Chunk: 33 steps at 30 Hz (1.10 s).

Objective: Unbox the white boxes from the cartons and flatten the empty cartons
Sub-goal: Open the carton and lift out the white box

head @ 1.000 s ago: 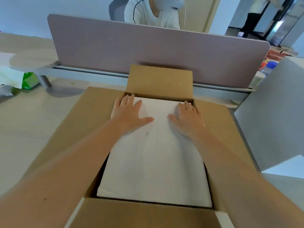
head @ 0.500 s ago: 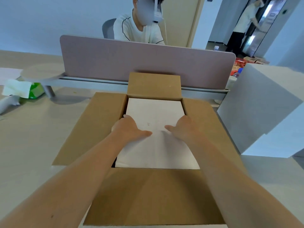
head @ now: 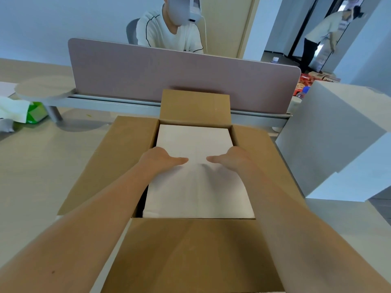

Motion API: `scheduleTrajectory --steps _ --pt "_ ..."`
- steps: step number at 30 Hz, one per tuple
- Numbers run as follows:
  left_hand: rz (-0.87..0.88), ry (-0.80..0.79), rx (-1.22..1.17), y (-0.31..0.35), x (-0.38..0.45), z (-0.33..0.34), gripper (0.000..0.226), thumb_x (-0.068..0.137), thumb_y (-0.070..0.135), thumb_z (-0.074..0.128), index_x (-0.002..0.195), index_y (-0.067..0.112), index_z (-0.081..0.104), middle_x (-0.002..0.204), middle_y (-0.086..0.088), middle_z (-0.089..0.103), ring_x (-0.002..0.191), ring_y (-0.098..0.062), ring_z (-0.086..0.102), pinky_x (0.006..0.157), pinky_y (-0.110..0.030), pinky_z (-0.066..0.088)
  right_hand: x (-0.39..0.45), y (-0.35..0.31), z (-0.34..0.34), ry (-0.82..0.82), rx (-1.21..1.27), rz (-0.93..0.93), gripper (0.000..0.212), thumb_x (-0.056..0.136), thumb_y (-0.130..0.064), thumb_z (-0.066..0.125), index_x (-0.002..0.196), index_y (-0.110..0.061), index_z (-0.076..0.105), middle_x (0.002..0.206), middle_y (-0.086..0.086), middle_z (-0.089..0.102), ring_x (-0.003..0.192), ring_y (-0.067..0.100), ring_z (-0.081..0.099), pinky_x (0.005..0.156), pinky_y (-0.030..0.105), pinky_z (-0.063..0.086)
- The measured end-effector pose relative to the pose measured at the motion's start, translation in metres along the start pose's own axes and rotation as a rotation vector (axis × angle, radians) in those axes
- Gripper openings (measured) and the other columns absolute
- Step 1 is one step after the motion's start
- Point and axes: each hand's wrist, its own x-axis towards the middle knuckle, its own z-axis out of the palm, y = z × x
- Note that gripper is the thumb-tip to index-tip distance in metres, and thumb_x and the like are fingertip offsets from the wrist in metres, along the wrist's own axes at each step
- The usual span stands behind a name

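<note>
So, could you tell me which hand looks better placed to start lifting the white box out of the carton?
Neither clearly: the left hand and right hand lie mirrored on the white box, thumbs on top. The left may have a slight edge, since a dark gap shows between box and carton on its side.

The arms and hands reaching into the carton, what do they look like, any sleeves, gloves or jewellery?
Both forearms are bare as far as the view shows: no sleeves reach into the picture. The left hand and right hand wear no gloves, and no watch, bracelet or ring shows. The fingers are hidden, so rings there cannot be ruled out.
</note>
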Motion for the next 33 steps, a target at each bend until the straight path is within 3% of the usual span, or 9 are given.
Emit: scheduleTrajectory --steps 5,7,9,11,16,23,27,30,33 --pt "-0.026 0.05 0.049 -0.002 0.001 0.004 0.058 0.078 0.067 0.054 0.069 0.009 0.047 0.073 0.0 0.05 0.068 -0.016 0.052 0.059 -0.025 0.037 0.011 0.002 0.002 -0.03 -0.11 0.029 0.054 0.074 -0.065 0.06 0.065 -0.013 0.05 0.081 0.0 0.054 0.082 0.021 0.053 0.069 0.027 0.04" --pt "-0.049 0.074 0.048 -0.001 0.0 0.003 0.066 0.076 0.069 0.055 0.092 0.005 0.053 0.096 -0.003 0.054 0.091 -0.023 0.059 0.069 -0.027 0.041 0.018 0.004 0.009 -0.042 -0.069 0.054 0.068 0.068 -0.07 0.061 0.088 -0.006 0.059 0.104 0.004 0.057 0.091 0.022 0.057 0.072 0.028 0.042" --pt "-0.1 0.1 0.007 0.003 0.0 0.005 0.089 0.073 0.071 0.056 0.124 -0.001 0.042 0.122 -0.008 0.051 0.11 -0.026 0.056 0.075 -0.03 0.04 0.021 0.003 0.011 -0.03 -0.033 0.085 0.09 0.063 -0.075 0.061 0.112 0.0 0.053 0.12 0.006 0.051 0.104 0.024 0.058 0.072 0.03 0.044" --pt "-0.15 0.108 -0.033 0.006 -0.003 0.009 0.103 0.07 0.072 0.058 0.133 -0.005 0.031 0.13 -0.01 0.049 0.117 -0.028 0.053 0.076 -0.03 0.038 0.02 0.003 0.013 -0.03 -0.029 0.093 0.09 0.061 -0.076 0.062 0.112 -0.003 0.049 0.118 0.006 0.047 0.105 0.024 0.057 0.068 0.029 0.042" --pt "-0.193 0.175 -0.088 0.011 -0.008 0.017 0.102 0.069 0.067 0.064 0.132 -0.005 0.028 0.131 -0.01 0.049 0.118 -0.028 0.052 0.074 -0.031 0.038 0.01 0.004 0.016 0.062 0.07 0.084 0.106 0.063 -0.066 0.07 0.133 0.003 0.03 0.122 0.008 0.048 0.111 0.026 0.054 0.078 0.032 0.043" --pt "-0.192 0.226 -0.311 0.014 -0.013 0.006 0.088 0.071 0.054 0.071 0.133 0.002 0.034 0.129 -0.01 0.05 0.115 -0.03 0.052 0.084 -0.036 0.045 -0.001 0.009 0.004 0.117 0.428 0.074 0.061 0.071 -0.043 0.073 0.114 -0.005 0.052 0.081 0.001 0.058 0.072 0.021 0.056 0.07 0.031 0.046" --pt "-0.174 0.289 -0.466 0.012 -0.01 0.003 0.071 0.064 0.051 0.077 0.116 0.007 0.053 0.111 -0.005 0.061 0.094 -0.025 0.06 0.066 -0.03 0.046 -0.011 0.013 -0.008 0.122 0.578 0.028 0.034 0.076 -0.031 0.072 0.09 -0.008 0.051 0.068 0.0 0.05 0.059 0.014 0.049 0.071 0.032 0.045" --pt "-0.141 0.291 -0.649 0.011 -0.007 0.004 0.071 0.061 0.039 0.083 0.117 0.006 0.053 0.115 -0.007 0.06 0.097 -0.026 0.06 0.065 -0.03 0.045 -0.016 0.013 -0.015 0.143 0.622 -0.016 0.04 0.076 -0.027 0.074 0.092 -0.005 0.045 0.072 0.001 0.048 0.06 0.014 0.049 0.064 0.029 0.042" --pt "-0.094 0.248 -0.727 0.009 -0.011 0.0 0.082 0.057 0.035 0.085 0.123 0.006 0.046 0.119 -0.006 0.056 0.107 -0.028 0.057 0.075 -0.034 0.048 -0.016 0.014 -0.017 0.134 0.573 -0.038 0.074 0.076 -0.031 0.075 0.127 0.003 0.034 0.098 0.006 0.049 0.093 0.025 0.055 0.078 0.033 0.044"
